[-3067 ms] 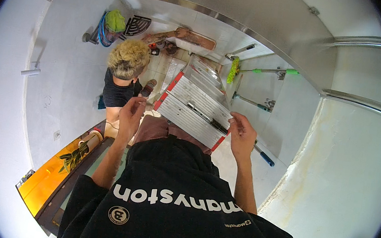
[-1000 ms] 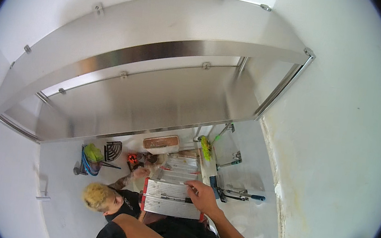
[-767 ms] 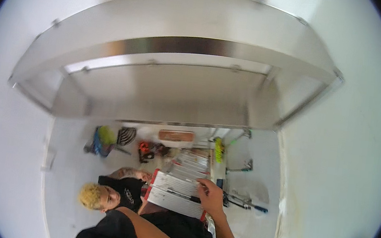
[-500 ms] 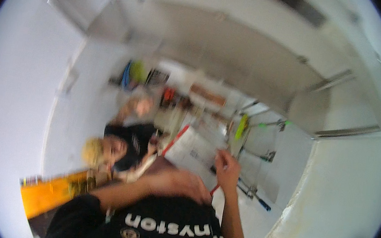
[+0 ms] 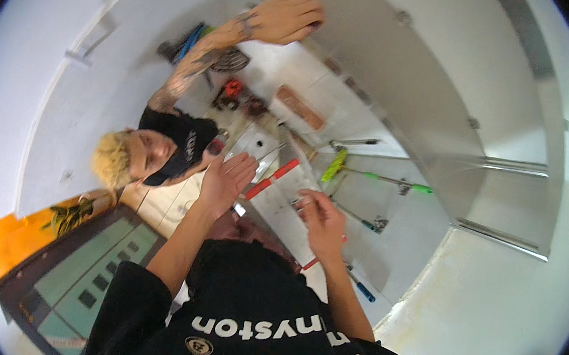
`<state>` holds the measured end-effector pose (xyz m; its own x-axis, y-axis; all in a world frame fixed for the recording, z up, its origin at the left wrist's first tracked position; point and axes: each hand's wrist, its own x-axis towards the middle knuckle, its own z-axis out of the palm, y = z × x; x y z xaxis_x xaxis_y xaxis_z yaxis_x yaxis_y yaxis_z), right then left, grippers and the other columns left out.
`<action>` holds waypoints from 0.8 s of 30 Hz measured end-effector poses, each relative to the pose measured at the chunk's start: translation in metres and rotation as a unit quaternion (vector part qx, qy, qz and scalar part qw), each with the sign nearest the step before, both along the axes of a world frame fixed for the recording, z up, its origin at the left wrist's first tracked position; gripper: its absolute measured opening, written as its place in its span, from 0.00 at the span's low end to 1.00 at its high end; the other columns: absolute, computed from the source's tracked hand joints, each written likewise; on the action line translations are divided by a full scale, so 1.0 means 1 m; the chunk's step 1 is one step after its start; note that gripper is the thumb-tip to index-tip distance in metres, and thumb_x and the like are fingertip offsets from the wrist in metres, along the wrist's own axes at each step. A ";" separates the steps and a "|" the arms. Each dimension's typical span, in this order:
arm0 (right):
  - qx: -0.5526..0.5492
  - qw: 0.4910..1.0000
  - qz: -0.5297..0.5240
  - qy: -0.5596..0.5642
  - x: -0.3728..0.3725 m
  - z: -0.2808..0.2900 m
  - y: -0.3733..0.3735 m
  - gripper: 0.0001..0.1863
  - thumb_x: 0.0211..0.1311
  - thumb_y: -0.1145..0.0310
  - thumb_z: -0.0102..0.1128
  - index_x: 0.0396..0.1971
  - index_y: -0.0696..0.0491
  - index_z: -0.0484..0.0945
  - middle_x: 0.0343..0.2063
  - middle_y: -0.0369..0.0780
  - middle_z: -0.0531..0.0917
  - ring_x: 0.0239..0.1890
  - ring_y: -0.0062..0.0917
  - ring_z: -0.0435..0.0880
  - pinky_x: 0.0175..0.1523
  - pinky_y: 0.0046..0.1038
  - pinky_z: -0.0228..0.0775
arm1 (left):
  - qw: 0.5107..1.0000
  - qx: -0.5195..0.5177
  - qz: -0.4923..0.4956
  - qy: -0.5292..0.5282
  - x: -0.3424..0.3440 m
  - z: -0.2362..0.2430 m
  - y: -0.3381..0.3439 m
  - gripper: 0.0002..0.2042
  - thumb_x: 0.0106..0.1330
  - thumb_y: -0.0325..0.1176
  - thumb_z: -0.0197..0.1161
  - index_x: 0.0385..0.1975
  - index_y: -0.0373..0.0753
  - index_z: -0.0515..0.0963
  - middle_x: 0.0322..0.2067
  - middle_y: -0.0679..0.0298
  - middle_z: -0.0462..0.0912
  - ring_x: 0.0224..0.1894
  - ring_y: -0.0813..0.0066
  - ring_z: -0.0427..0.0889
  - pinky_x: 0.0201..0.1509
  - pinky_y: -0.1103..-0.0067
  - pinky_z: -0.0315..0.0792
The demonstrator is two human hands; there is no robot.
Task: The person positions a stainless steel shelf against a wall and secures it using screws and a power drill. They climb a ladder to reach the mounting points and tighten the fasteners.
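Observation:
My left hand [image 5: 229, 180] is open, palm turned up and fingers stretched out, beside the red-edged end of a white panel [image 5: 277, 212]. It holds nothing. My right hand [image 5: 323, 223] hovers over the panel's right part with its fingers curled in. Whatever those fingers may hold is hidden. Red strips [image 5: 272, 179] run along the panel's left end. At the left, a person in a black shirt [image 5: 180, 141] looks up, one tattooed arm raised and that person's hand [image 5: 285, 20] in front of the grey overhead panel [image 5: 384, 41].
Green-handled mop [image 5: 396, 181] and other poles lie on the floor at right. Red-and-dark tools [image 5: 233, 91] and a brown brick-like block [image 5: 299, 107] are further off. A dark-framed glass table [image 5: 87, 281] and a plant [image 5: 69, 218] stand at lower left.
My left hand has swung from across my chest out to the left and turned palm up. The other person's arm has risen toward the overhead panel. My view has shifted.

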<state>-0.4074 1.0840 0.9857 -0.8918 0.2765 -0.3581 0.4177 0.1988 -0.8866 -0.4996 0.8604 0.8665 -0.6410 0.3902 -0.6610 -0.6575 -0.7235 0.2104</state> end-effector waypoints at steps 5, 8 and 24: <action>0.136 0.985 0.045 0.096 -0.004 0.027 0.001 0.11 0.74 0.70 0.66 0.50 0.57 0.86 0.36 0.39 0.89 0.36 0.19 0.87 0.43 0.25 0.79 | 0.949 -0.199 -0.125 0.211 -0.044 0.036 0.028 0.22 0.83 0.42 0.55 0.65 0.31 0.75 0.55 0.54 0.84 0.55 0.64 0.85 0.61 0.71 0.79; 0.133 0.989 -0.015 0.064 0.016 0.024 0.011 0.11 0.72 0.71 0.67 0.49 0.58 0.86 0.36 0.40 0.89 0.34 0.19 0.87 0.43 0.25 0.79 | 0.841 -0.370 -0.089 0.384 -0.085 0.085 0.045 0.13 0.78 0.31 0.63 0.56 0.29 0.81 0.44 0.59 0.88 0.41 0.76 0.86 0.47 0.79 0.80; 0.187 0.967 -0.045 0.170 -0.067 0.057 0.045 0.09 0.66 0.69 0.73 0.43 0.56 0.89 0.33 0.44 0.88 0.33 0.30 0.88 0.41 0.30 0.79 | 0.495 -0.654 -0.017 0.572 -0.260 0.137 0.077 0.20 0.64 0.29 0.75 0.57 0.36 0.84 0.41 0.54 0.87 0.32 0.66 0.88 0.39 0.72 0.80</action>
